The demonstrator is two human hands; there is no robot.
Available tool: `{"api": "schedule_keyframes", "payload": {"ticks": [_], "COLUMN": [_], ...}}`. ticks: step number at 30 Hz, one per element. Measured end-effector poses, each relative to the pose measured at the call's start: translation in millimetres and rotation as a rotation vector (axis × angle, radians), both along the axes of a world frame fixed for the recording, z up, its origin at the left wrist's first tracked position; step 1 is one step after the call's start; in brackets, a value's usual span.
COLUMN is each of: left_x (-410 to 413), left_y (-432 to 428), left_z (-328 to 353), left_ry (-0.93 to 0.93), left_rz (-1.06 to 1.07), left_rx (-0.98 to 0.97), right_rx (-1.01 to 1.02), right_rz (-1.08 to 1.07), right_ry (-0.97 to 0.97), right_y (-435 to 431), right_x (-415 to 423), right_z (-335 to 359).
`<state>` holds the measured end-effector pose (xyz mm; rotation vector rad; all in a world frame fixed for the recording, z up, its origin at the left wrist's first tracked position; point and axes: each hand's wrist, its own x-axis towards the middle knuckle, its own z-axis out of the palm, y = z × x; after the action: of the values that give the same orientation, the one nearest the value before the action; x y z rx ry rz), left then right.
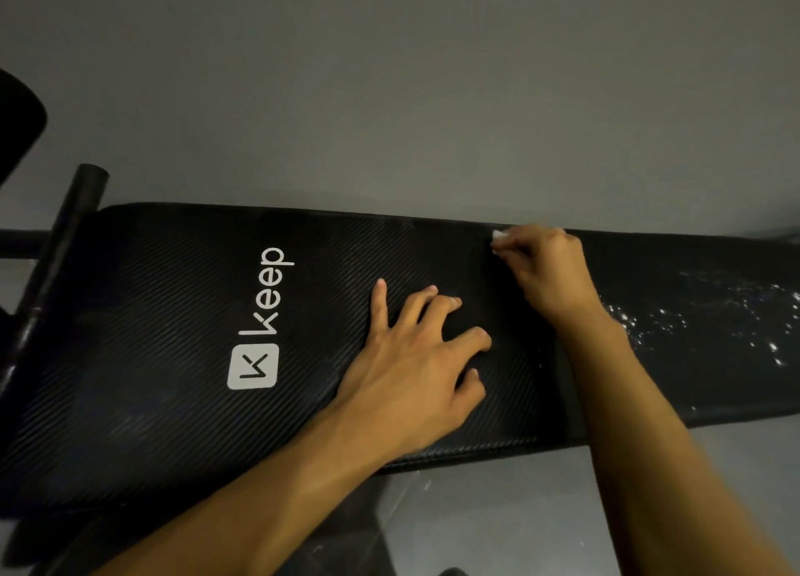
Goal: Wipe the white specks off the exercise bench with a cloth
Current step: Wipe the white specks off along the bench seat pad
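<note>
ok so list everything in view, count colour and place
exercise bench: 1, black, across mid view
logo: 1, white, bench's left part
white specks: many, white, bench's right part
cloth: 1, white, gripped at bench's far edge
bar: 1, black, bench's left end
floor: 1, grey, around bench
left hand: 1, rests spread on bench
right hand: 1, grips cloth
</note>
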<state>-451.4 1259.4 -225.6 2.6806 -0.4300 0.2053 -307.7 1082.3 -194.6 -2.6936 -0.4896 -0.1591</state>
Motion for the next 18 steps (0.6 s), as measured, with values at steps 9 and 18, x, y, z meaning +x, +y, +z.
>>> {"api": "schedule_keyframes", "payload": {"ticks": [9,18], "left_x": [-1,-6], "left_y": [3,-1], "left_z": [1,1], "left_ry": [0.022,0.030], "left_rz": [-0.015,-0.002], "left_rx": [-0.010,0.028], "right_rx": [-0.012,-0.033], "right_rz": [0.007,-0.099], "right_ry": [0.092,-0.029], "right_y": [-20,-31], "right_x": [-64,-101], "right_z": [1,-12]}}
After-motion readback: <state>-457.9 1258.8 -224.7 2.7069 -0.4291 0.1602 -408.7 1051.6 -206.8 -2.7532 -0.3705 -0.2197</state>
